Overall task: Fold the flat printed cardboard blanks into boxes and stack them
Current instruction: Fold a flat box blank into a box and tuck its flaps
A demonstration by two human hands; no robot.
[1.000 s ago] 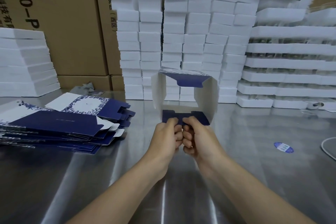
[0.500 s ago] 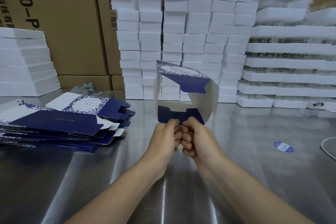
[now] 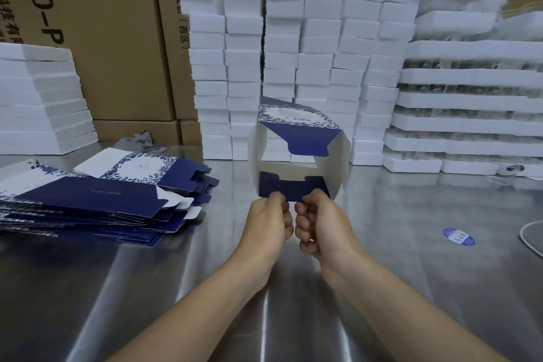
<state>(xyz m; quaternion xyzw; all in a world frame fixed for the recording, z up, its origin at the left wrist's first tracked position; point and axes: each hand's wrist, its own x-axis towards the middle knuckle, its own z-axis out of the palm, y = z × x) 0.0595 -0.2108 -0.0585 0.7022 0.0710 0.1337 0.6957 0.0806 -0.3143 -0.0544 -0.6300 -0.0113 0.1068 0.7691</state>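
Note:
A half-opened blue and white printed box blank [image 3: 299, 141] stands as an open sleeve above the steel table, white inner walls facing me. A blue flap hangs from its top panel. My left hand [image 3: 269, 225] and my right hand [image 3: 321, 225] sit side by side and pinch the lower blue flap at its near edge. A pile of flat printed blanks [image 3: 97, 194] lies on the table to the left.
White foam blocks [image 3: 293, 67] are stacked in columns behind the box, with foam trays [image 3: 470, 103] at right and white slabs [image 3: 38, 103] at left. Brown cartons [image 3: 111, 38] form the back wall. A blue sticker [image 3: 459, 236] and a white cable [image 3: 529, 239] lie on the table [image 3: 411, 273].
The sleeve has tipped so its printed top panel now shows. My hands have drawn slightly apart on the lower flap.

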